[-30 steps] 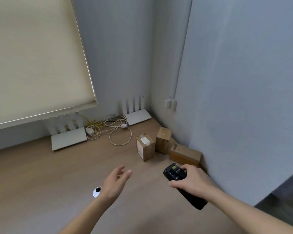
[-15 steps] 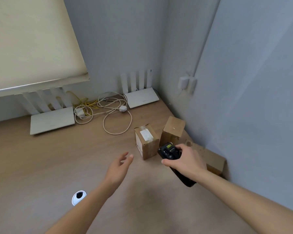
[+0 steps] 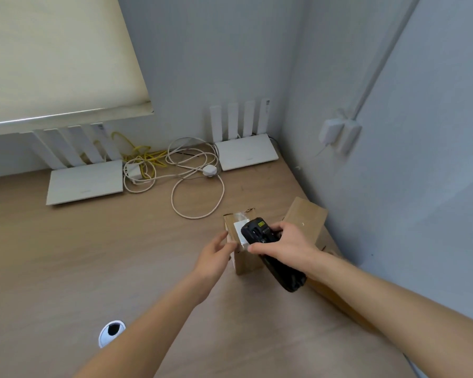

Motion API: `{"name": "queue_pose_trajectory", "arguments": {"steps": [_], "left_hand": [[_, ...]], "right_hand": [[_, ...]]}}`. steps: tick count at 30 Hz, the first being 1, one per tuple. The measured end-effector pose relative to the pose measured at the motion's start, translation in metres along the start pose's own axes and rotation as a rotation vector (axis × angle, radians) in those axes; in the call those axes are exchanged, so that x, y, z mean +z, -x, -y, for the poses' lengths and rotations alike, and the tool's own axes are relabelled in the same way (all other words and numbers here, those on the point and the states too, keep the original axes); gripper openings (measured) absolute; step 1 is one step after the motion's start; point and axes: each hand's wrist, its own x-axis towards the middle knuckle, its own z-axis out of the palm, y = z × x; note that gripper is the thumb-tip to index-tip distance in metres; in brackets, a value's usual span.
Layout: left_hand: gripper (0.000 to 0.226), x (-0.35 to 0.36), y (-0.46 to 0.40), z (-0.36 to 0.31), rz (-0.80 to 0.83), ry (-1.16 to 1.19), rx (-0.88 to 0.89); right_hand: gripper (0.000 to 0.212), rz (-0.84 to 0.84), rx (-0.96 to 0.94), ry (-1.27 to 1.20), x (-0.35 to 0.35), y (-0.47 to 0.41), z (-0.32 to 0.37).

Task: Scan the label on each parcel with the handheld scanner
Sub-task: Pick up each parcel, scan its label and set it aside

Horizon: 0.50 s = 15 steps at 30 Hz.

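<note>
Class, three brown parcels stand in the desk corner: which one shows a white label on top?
The front parcel, touched by the left hand and under the scanner. The parcel behind it shows plain cardboard; the third is mostly hidden.

wooden desk (image 3: 66, 255) carries two white routers (image 3: 84, 182) (image 3: 246, 151), tangled cables (image 3: 186, 170), cardboard parcels (image 3: 246, 261) (image 3: 307, 219), a round grommet (image 3: 111, 332)

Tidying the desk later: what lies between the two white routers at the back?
In the head view, tangled white cables and yellow cables lie between the left router and right router.
</note>
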Motion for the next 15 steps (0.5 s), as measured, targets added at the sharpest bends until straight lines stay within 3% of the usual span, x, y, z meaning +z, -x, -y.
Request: {"name": "queue_pose_trajectory", "arguments": {"steps": [7, 15], "left_hand": [[0.008, 0.004, 0.028, 0.004, -0.058, 0.118, -0.005], [0.045, -0.005, 0.102, 0.0, -0.109, 0.264, 0.079]], "right_hand": [[0.094, 0.001, 0.055, -0.2, 0.002, 0.024, -0.007], [0.074, -0.066, -0.004, -0.337, 0.0, 0.105, 0.01]]}}
